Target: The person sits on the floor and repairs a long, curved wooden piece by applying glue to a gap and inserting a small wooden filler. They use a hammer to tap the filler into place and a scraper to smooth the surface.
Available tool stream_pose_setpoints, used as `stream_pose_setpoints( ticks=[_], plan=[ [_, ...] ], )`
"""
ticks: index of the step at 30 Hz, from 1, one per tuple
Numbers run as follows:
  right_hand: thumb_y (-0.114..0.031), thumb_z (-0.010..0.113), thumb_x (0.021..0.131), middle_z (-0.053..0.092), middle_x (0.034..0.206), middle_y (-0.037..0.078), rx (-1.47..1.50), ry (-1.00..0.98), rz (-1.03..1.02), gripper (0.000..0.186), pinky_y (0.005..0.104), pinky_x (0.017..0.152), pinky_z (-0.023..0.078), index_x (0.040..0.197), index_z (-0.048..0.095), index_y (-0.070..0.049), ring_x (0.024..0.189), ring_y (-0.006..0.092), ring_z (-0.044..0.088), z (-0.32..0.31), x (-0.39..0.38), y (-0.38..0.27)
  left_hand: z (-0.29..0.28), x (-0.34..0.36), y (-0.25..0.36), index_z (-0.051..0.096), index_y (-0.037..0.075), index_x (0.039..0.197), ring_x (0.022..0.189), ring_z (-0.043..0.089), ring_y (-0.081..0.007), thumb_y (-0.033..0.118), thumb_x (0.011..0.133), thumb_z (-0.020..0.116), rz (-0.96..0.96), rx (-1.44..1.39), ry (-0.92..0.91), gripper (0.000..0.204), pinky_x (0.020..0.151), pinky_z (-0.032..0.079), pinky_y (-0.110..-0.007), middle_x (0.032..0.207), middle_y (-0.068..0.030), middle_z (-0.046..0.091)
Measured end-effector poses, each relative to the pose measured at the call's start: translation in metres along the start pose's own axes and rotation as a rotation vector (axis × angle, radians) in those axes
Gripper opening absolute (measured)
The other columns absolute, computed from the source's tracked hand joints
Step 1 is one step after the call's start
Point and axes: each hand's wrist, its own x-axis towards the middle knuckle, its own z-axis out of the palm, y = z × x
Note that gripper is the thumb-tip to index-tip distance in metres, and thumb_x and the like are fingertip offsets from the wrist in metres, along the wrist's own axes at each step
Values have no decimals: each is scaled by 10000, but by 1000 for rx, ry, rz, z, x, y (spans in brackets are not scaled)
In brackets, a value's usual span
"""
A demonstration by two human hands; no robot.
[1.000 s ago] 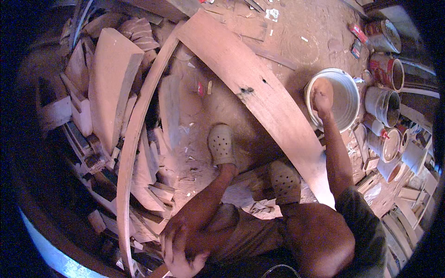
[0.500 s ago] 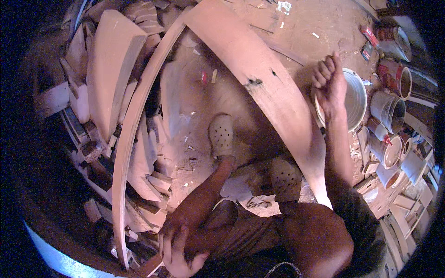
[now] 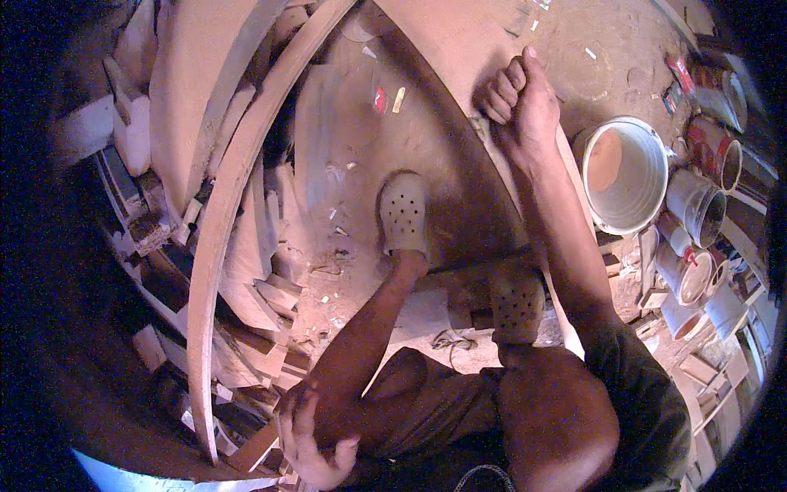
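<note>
A large curved wooden piece with two limbs stands around my legs. Its broad board [image 3: 426, 41] runs down the right side, and its narrow curved strip [image 3: 234, 156] bends down the left. My right hand [image 3: 522, 102] is closed over the broad board, fingers curled and thumb stretched forward. Whatever the fingers hold, if anything, is hidden. My forearm covers part of the board's lower end. At the lower left, my left hand [image 3: 316, 439] rests by my bent leg, fingers apart and holding nothing.
A white bucket [image 3: 625, 176] stands right of my forearm, with several paint cans [image 3: 697, 209] beyond it. Wood offcuts [image 3: 254, 303] and a big wooden panel [image 3: 205, 74] crowd the left. Scraps lie on the dusty floor around my light clog [image 3: 403, 209].
My right hand has moved left, from in front of the bucket to over the broad board. The view has shifted a little. My left hand stays by my leg.
</note>
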Motion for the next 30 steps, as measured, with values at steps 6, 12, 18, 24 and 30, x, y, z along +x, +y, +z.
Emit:
stream_pose_setpoints(
  ticks=[6,12,18,24,30],
  plan=[
    [-377,389,1032,262,531,-21,-42,54,-23,439,279,432,225,657,328,-156,444,113,222,12,-2,6,1,-7,-7,527,-43,1280,1101,547,-450,491,887,595,-55,24,-14,667,954,433,-499,1221,-272,563],
    [-350,381,1028,277,515,-14,35,-26,0,451,289,495,274,622,309,-168,446,130,247,0,3,6,-2,-1,-9,523,-40,1288,1104,542,-456,498,894,585,-29,-13,-58,669,954,432,-504,1238,-274,551],
    [-348,373,1029,279,514,-16,96,-88,-17,450,290,499,263,622,316,-165,450,127,245,1,3,8,-5,1,-12,528,-43,1281,1116,539,-461,510,893,585,21,-40,-90,678,955,435,-512,1241,-279,546],
    [-336,371,1030,279,522,-16,54,0,7,450,287,514,264,618,315,-163,469,129,254,6,1,5,-6,-8,-18,525,-48,1279,1135,534,-464,496,893,587,65,29,-95,669,972,437,-510,1236,-288,544],
    [-338,370,1029,278,525,-15,88,-38,-6,454,289,519,268,613,312,-166,478,131,257,3,2,9,-4,-6,-18,523,-51,1276,1113,546,-471,482,895,583,82,-4,-91,659,961,446,-510,1214,-279,565]
  ],
)
